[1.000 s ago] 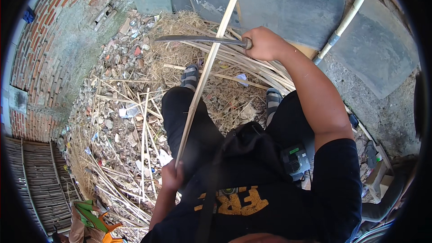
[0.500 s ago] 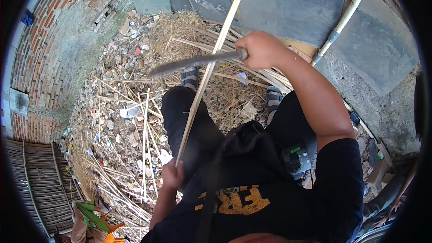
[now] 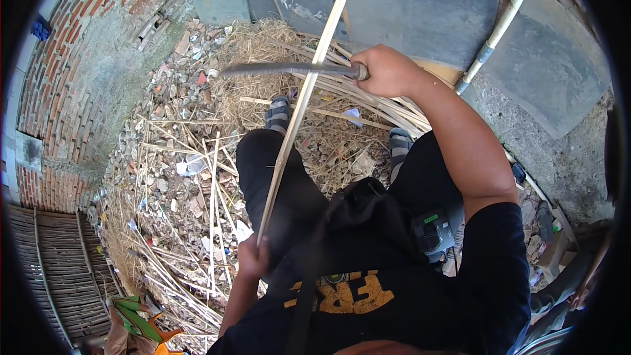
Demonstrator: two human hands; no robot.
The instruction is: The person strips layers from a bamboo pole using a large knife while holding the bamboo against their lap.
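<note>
My left hand (image 3: 252, 258) is closed round the lower end of a long pale bamboo strip (image 3: 290, 138). The strip slants up and away from me, past the top edge of the view. My right hand (image 3: 384, 71) grips the handle of a machete (image 3: 276, 68). Its dark, slightly curved blade points left and crosses the strip well above my left hand. Where they cross, the strip passes in front of the blade or meets its edge; I cannot tell which.
Cut bamboo strips (image 3: 213, 210) lie over rubble at the left, more beyond my feet beside a heap of dry shavings (image 3: 263, 46). A brick wall (image 3: 59, 79) rises on the left. Grey panels (image 3: 434, 20) and a pale pipe (image 3: 503, 26) stand ahead. Someone's legs (image 3: 559, 296) show at lower right.
The machete has moved a little away from me along the strip, and its blade has turned from slanting to nearly level. My left hand keeps its hold near the same place.
</note>
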